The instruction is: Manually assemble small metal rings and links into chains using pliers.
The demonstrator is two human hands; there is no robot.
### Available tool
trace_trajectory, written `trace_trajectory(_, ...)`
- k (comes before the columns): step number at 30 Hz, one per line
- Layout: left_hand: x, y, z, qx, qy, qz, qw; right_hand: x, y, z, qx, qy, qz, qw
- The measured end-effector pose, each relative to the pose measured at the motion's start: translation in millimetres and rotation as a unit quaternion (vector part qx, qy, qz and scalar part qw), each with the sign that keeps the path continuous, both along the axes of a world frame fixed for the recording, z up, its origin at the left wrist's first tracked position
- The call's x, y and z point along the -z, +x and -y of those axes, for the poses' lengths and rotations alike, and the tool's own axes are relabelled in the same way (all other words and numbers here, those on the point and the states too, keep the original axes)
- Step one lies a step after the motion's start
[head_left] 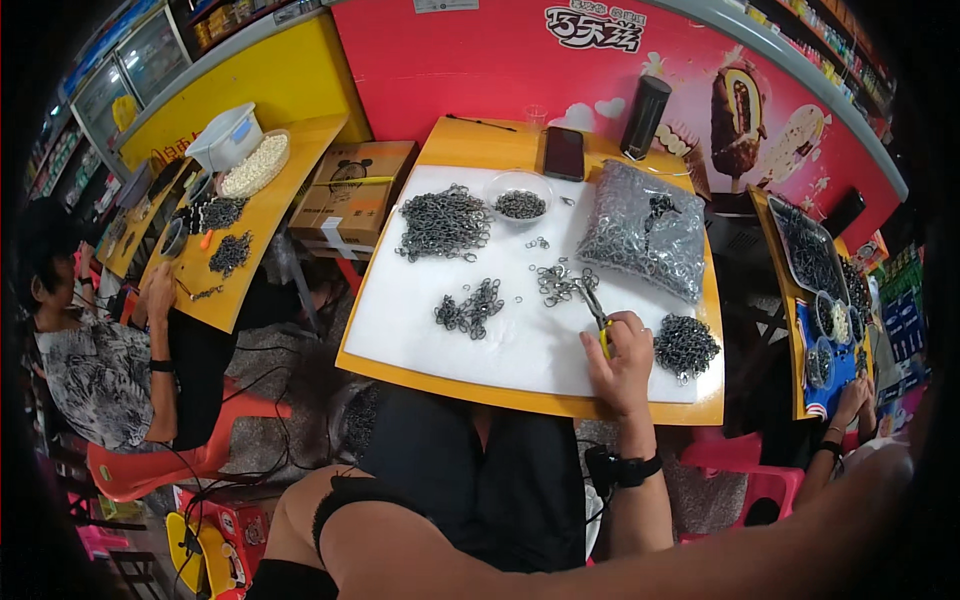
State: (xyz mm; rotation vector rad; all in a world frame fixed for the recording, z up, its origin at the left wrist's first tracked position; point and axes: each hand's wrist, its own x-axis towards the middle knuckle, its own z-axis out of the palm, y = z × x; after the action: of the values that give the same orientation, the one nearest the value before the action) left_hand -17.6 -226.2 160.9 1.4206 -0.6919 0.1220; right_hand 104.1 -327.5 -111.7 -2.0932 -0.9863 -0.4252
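Bare arm (740, 540) up close; right hand (622, 358) has fingers wrapped round yellow-handled pliers (601, 324), tips at small metal clasps (558, 286) on the white mat (400, 335). Probably picking pieces; next needs careful pinching imo. Left hand's out of view.

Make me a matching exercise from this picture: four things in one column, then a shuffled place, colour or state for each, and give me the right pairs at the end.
Things
1. Pliers
2. Phone
3. Bag
4. Carton

Descriptions
A. Transparent, full of metal parts
B. Brown, left of the white mat
C. In the right hand
D. Lying flat near the black cylinder

Pairs: 1-C, 2-D, 3-A, 4-B
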Motion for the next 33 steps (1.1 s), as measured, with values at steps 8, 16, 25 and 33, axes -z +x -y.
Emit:
trace_trajectory(8, 0, 2, -6, -0.035, -0.012, 0.020, 0.999, 0, 0, 3, -0.006, 0.008, 0.012, 1.000)
trace_trajectory(16, 1, -8, -16, -0.075, -0.012, 0.035, 0.997, 2, 0, 4, -0.011, 0.015, 0.022, 1.000)
trace_trajectory(25, 8, -17, -24, -0.126, -0.027, 0.039, 0.991, 1, -2, -2, -0.008, 0.006, 0.001, 1.000)
trace_trajectory(33, 13, -26, -38, -0.168, -0.044, 0.048, 0.984, 8, 1, 4, -0.004, -0.002, 0.008, 1.000)
